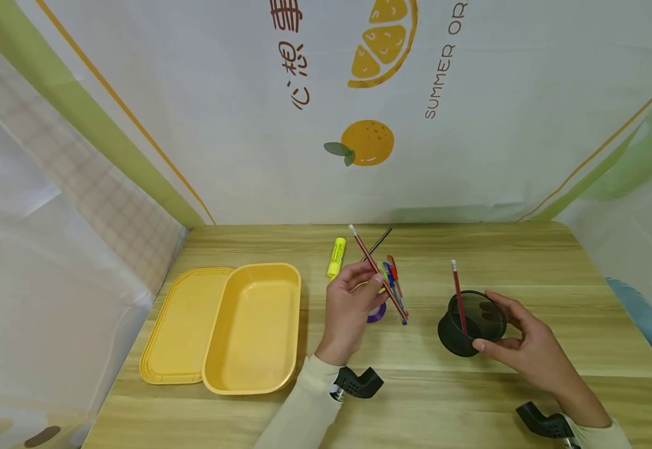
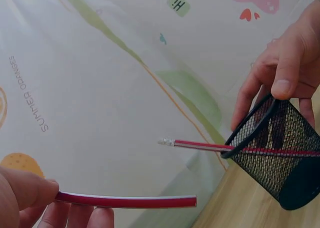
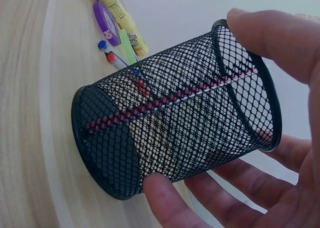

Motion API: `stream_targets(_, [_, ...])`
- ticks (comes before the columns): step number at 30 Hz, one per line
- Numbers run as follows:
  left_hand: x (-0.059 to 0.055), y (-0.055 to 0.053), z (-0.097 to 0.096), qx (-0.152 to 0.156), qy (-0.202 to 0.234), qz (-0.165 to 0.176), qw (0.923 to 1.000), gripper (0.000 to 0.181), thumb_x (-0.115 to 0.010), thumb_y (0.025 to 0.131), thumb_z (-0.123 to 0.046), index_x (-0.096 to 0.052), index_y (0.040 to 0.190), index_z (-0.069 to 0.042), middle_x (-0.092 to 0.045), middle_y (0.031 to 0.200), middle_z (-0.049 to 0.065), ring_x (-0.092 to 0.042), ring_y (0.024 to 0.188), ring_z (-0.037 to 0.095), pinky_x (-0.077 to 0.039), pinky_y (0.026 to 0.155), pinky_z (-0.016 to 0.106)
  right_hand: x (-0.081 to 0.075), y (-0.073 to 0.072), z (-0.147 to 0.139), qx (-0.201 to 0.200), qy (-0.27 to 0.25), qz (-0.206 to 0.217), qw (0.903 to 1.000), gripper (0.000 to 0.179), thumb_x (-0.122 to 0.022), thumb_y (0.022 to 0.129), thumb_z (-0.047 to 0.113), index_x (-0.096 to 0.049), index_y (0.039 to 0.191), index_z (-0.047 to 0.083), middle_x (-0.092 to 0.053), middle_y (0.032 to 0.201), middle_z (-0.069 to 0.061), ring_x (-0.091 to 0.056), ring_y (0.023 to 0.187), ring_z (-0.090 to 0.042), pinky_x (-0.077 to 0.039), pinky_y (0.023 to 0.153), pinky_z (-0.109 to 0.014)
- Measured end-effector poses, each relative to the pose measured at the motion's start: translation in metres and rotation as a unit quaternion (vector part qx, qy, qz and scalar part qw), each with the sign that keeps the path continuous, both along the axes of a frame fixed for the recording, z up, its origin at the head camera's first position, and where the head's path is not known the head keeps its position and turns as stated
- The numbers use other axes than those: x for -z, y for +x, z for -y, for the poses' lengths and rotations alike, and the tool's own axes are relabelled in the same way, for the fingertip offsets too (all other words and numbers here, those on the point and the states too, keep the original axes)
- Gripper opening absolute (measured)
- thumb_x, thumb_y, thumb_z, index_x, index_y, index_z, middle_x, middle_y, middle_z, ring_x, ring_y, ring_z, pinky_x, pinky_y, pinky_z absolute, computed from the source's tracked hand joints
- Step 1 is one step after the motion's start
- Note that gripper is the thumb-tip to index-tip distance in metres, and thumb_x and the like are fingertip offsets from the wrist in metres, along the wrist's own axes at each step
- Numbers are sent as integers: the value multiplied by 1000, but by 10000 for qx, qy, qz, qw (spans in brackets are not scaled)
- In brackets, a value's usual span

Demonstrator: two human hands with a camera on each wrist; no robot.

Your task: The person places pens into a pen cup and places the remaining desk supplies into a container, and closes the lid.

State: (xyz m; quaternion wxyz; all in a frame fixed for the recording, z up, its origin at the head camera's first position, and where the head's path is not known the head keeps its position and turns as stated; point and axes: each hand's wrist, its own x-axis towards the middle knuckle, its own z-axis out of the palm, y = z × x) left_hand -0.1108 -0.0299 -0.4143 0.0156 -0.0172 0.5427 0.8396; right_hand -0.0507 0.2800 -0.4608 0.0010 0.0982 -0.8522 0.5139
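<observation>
My left hand (image 1: 348, 312) pinches a red pencil (image 1: 363, 247) between thumb and fingers, its white eraser end pointing up and away. In the left wrist view this red pencil (image 2: 155, 202) lies across the fingers. On the right, a black mesh pen holder (image 1: 447, 333) is gripped near its rim by my right hand (image 1: 533, 352), thumb on the near side and fingers around the far side. A second red pencil (image 1: 457, 287) leans inside the holder, eraser end above the rim. The right wrist view shows the holder (image 3: 175, 113) tilted, that pencil visible through the mesh.
Beyond the left hand lie a yellow glue stick (image 1: 336, 257), a dark thin stick (image 1: 382, 238), a red pen (image 1: 393, 267), a blue pen (image 1: 389, 277) and a purple tape roll (image 1: 379, 314). A yellow box (image 1: 253, 330) overlaps its lid (image 1: 182, 324) at left.
</observation>
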Motion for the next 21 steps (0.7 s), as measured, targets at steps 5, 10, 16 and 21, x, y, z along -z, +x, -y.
stream_targets(5, [-8,1,-9,223,253,-143,9993,28,-70,98,2,-63,125,6,-68,105,5,-74,91,13,-65,80,30,0,0,0,32,49,-2,10000,88,-83,92,7,-36,165,22,-50,147,10,-79,85,-13,-61,62,-32])
stream_targets(10, [-14,3,-20,434,433,-251,9978,27,-69,99,4,-62,125,7,-68,103,3,-74,91,12,-64,81,29,0,-1,1,79,151,34,9998,89,-84,91,10,-36,165,23,-48,154,-11,-78,90,-10,-62,64,-32])
stream_targets(16, [-21,3,-35,634,399,-390,9964,27,-69,99,4,-62,125,7,-68,104,4,-73,93,12,-64,83,31,-3,0,1,125,193,90,9997,89,-84,92,12,-36,166,24,-47,153,-20,-78,92,-9,-62,65,-32])
stream_targets(21, [-23,1,-45,691,276,-443,9962,28,-69,99,4,-63,125,7,-69,109,10,-73,94,13,-64,85,31,-4,0,1,84,163,134,9997,90,-84,92,12,-34,166,22,-44,156,-29,-79,87,-11,-62,64,-32])
